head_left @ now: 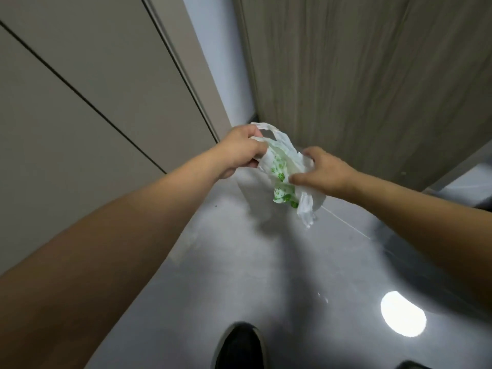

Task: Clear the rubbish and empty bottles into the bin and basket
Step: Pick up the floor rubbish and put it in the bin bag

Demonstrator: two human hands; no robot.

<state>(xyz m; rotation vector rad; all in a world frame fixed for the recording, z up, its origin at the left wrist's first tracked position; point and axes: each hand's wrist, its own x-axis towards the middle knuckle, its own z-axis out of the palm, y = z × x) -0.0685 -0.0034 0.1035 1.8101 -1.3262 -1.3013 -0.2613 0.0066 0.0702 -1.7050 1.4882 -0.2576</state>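
Head cam: left hand [241, 153] & right hand [323, 169] both grip white plastic bag [285, 169] w/ green print.

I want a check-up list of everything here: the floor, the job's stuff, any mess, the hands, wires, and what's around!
Surface: glossy grey floor with a bright light reflection.
Job's things: one crumpled white plastic bag with green print, held up off the floor; no bin, basket or bottles in view.
Clutter: nothing seen.
Hands: left hand grips the bag's handle end; right hand holds the bag's other side, fingers curled into the plastic.
Cables: nothing seen.
Surroundings: beige panelled wall on the left, wood-grain door ahead, a dark shoe at the bottom edge.
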